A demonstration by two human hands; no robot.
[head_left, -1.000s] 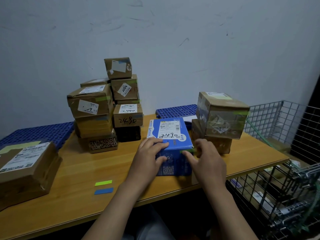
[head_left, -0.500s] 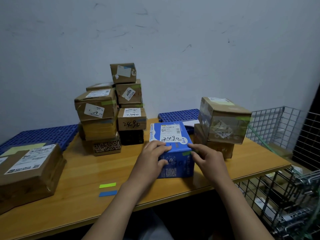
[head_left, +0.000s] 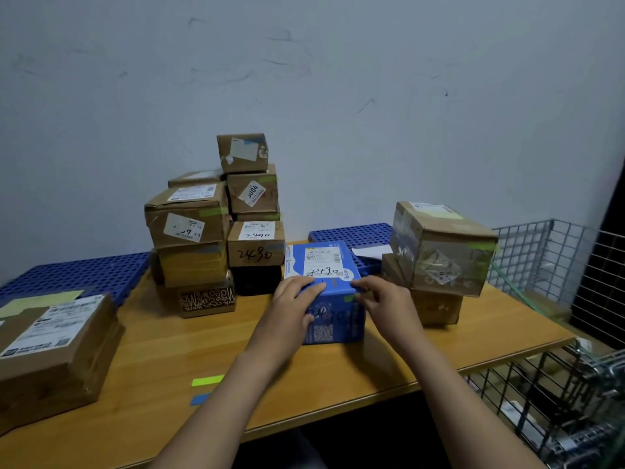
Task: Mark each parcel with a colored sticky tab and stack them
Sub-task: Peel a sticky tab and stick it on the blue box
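Blue cardboard parcel [head_left: 324,292], hand-numbered 2490 on its white label, stands on the wooden surface [head_left: 203,333] just in front of the person, between a tall stack of brown cardboard parcels [head_left: 216,238] at the rear left and two brown boxes [head_left: 439,252] piled one on the other at the right, in the head view. The left hand [head_left: 294,306] grips the parcel's near top corner, fingers curled over the lid and thumb on the front face, steadying it. The right hand [head_left: 385,306] has its bent fingertips on the near right edge, where it appears to pinch a green sticky tab [head_left: 350,297] down over the corner. The marking step looks all but finished for this parcel. Next, by the look of it, comes a firm two-handed lift onto one of the piles; the left stack is already high and uneven, so the lower pile at right seems the safer seat. A spare green strip [head_left: 207,380] and a blue strip [head_left: 200,399] lie on the surface near the left forearm, and a large flat brown parcel [head_left: 50,346] waits at far left beside a blue perforated plastic pallet [head_left: 77,272].
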